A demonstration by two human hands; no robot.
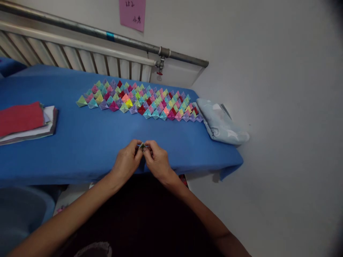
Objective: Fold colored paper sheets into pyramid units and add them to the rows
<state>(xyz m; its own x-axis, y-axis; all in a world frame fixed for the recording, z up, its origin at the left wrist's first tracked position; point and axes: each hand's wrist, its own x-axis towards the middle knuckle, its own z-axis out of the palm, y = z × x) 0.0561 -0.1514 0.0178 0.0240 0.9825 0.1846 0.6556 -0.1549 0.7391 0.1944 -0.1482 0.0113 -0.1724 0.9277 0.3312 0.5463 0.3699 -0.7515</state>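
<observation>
A: Where is the small folded paper (143, 145), and how is it held?

B: It is on the near side of the block of folded papers (149, 101), apart from it; the left hand (127, 157) and the right hand (158, 159) pinch it from either side, both grips narrow, thumbs and fingers drawn together at the paper; its peak shows between them, though the finer creases are too small to tell.

A: What makes for good handling here?

B: I'd say an even pinch; thumbs level, pressure matched on both sides, so that the peak stays centred and the thin sides don't buckle; a hard squeeze could crush it, a loose one could let the layers slip.

A: And support?

B: The blue sheet (88, 139) spreads under the block and in front of it; being cloth, it probably gives a little, so pressing creases between the fingertips seems surer than pressing them down; I cannot tell whether the hands rest on it.

A: Anything else about?

B: A red-topped stack (21, 119) left of the block; a folded pale cloth (222, 125) at its right end.
</observation>
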